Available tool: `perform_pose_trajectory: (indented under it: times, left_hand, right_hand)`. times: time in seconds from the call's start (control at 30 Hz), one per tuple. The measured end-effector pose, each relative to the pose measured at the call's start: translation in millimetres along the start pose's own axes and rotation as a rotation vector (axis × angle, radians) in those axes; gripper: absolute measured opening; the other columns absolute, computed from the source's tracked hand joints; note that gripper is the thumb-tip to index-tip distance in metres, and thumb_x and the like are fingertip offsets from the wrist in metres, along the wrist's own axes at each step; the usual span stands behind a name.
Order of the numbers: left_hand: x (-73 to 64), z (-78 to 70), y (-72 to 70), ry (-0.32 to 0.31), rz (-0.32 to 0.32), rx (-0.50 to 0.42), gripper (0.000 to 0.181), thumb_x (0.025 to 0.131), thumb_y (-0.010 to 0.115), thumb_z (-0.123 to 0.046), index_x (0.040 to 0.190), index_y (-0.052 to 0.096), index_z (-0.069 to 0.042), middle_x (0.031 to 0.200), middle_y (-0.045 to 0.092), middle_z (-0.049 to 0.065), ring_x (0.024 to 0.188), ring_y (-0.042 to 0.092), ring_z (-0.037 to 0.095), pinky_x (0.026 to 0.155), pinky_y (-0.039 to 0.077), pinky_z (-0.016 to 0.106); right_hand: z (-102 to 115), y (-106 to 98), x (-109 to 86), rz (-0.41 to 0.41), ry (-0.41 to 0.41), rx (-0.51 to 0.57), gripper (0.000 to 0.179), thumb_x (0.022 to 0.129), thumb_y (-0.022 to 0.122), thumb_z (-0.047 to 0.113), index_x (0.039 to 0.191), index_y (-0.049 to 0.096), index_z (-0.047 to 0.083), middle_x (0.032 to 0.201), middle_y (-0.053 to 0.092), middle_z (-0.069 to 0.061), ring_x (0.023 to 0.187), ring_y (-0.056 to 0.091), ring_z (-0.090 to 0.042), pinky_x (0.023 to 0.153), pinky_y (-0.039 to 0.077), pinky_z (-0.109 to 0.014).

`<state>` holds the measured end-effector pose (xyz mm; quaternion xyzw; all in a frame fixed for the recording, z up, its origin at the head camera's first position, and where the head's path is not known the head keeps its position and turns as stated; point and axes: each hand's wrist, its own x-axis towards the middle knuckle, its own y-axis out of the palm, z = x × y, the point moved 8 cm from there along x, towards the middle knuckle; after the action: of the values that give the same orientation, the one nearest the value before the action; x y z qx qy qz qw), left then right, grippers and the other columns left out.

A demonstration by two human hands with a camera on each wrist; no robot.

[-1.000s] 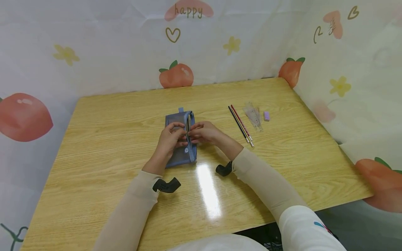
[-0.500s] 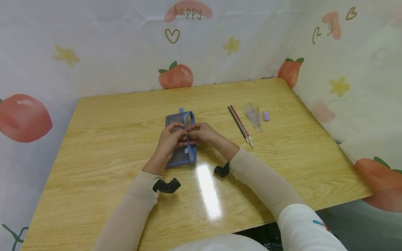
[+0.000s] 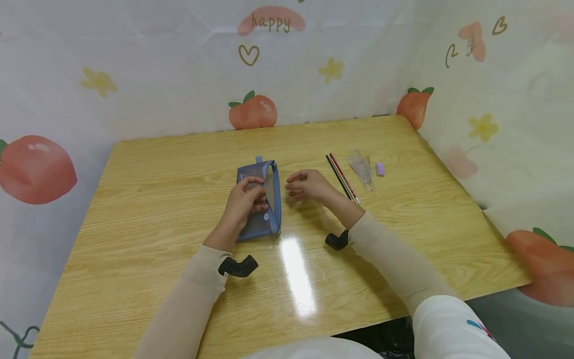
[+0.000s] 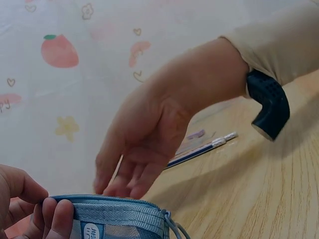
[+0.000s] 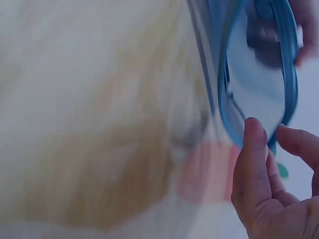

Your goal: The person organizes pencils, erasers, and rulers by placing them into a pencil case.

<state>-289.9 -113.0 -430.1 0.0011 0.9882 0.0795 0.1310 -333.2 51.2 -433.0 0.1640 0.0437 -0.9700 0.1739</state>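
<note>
A blue mesh zip pencil case (image 3: 255,230) lies on the wooden table, its opening along the right side gaping wide. My left hand (image 3: 242,202) grips the left edge of that opening; in the left wrist view, thumb and fingers of the left hand (image 4: 35,204) pinch the case's zip band (image 4: 114,206). Just right of the case, my right hand (image 3: 309,187) is lifted off it with fingers loosely bent and nothing between them. The right wrist view has the right hand (image 5: 269,194) in front of the open zip edge (image 5: 290,64).
Right of my right hand lie several pencils (image 3: 343,175), side by side. Beyond them are clear plastic rulers (image 3: 361,169) and a small purple eraser (image 3: 380,169). A printed cloth wall (image 3: 179,75) borders the table's back and right side.
My right hand has left the case's opening and moved right. The opening now gapes wider. My left hand has stayed at the case's edge.
</note>
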Motion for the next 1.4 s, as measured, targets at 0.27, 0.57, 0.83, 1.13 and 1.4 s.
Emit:
perform_pose_trajectory:
  times: [0.27,0.57,0.83,1.13,1.4]
  left_hand:
    - [0.6,-1.8,-2.8,0.005,0.002,-0.002,0.026,0.083,0.054,-0.004,0.109,0.052,-0.004,0.079,0.052,0.007,0.060,0.054,0.012,0.054,0.055,0.027]
    - [1.4,-1.2,-5.8,0.001,-0.003,0.009,0.025,0.083,0.054,-0.004,0.107,0.052,-0.006,0.080,0.052,0.007,0.061,0.054,0.012,0.055,0.055,0.028]
    - [0.3,-2.2,-3.7,0.005,0.005,0.006,0.025,0.083,0.054,-0.005,0.108,0.052,-0.005,0.081,0.052,0.007,0.061,0.055,0.012,0.055,0.055,0.027]
    - [-1.2,-4.0,-1.1,0.007,0.017,0.007,0.031,0.083,0.054,-0.005,0.113,0.050,-0.001,0.081,0.052,0.007,0.061,0.054,0.012,0.054,0.055,0.027]
    - [-1.2,-4.9,-2.2,0.024,0.015,0.022,0.027,0.084,0.054,-0.005,0.110,0.052,-0.003,0.080,0.052,0.008,0.061,0.055,0.012,0.054,0.055,0.027]
  right_hand:
    - [23.3,-75.8,-5.7,-0.159,-0.060,-0.498,0.042,0.085,0.061,0.015,0.121,0.048,-0.002,0.106,0.054,-0.019,0.089,0.058,-0.036,0.072,0.053,-0.042]
    - [32.2,-106.8,-7.2,-0.265,-0.068,-1.037,0.021,0.083,0.061,0.014,0.095,0.063,-0.004,0.098,0.061,-0.019,0.084,0.058,-0.031,0.073,0.050,-0.043]
    - [22.8,-107.0,-4.6,-0.296,-0.072,-1.086,0.013,0.080,0.064,0.012,0.086,0.067,0.001,0.088,0.065,-0.012,0.080,0.059,-0.027,0.079,0.047,-0.045]
    - [19.0,-106.0,-4.8,-0.300,-0.091,-1.060,0.008,0.081,0.059,0.004,0.074,0.060,0.001,0.068,0.058,-0.008,0.057,0.051,-0.018,0.053,0.046,-0.030]
    - [19.8,-101.7,-1.7,-0.304,-0.120,-1.137,0.018,0.082,0.057,0.003,0.063,0.058,0.003,0.055,0.051,-0.004,0.047,0.037,-0.014,0.043,0.032,-0.025]
